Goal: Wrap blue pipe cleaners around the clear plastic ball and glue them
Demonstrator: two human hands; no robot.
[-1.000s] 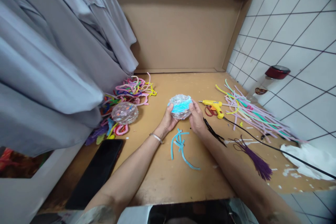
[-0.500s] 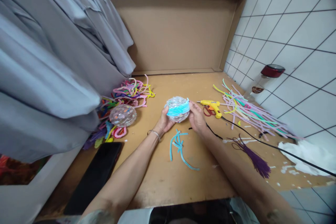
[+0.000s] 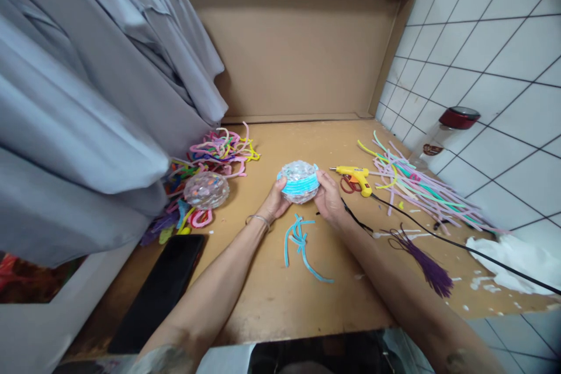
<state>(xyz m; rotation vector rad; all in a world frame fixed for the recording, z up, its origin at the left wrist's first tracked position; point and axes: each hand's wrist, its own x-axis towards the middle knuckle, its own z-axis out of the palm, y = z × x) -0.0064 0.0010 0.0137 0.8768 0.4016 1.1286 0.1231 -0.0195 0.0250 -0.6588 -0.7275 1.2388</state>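
Observation:
Between my two hands is a clear, faceted round ball (image 3: 299, 170) with rows of light-blue pipe cleaner across its near side. My left hand (image 3: 276, 198) grips its left edge, thumb on the front. On the opposite edge my right hand (image 3: 328, 194) is closed, fingers partly hidden behind the ball. Just below, on the table, lie several loose light-blue pipe cleaners (image 3: 300, 241) in a small tangle. To the right of my right hand rests a yellow glue gun (image 3: 358, 178), its nozzle pointing left, over red-handled scissors (image 3: 348, 186).
A second clear faceted ball (image 3: 206, 190) sits by a heap of coloured pipe cleaners (image 3: 219, 152). A black phone (image 3: 160, 292) lies left. Rightward are straight pipe cleaners (image 3: 421, 187), a jar (image 3: 442, 137), a purple tassel (image 3: 427, 266), white tissue (image 3: 511, 260) and a black cord (image 3: 442, 239).
Hands and ball stay almost in place. The ball appears turned slightly, with the blue rows a little more level. The whole view has shifted slightly.

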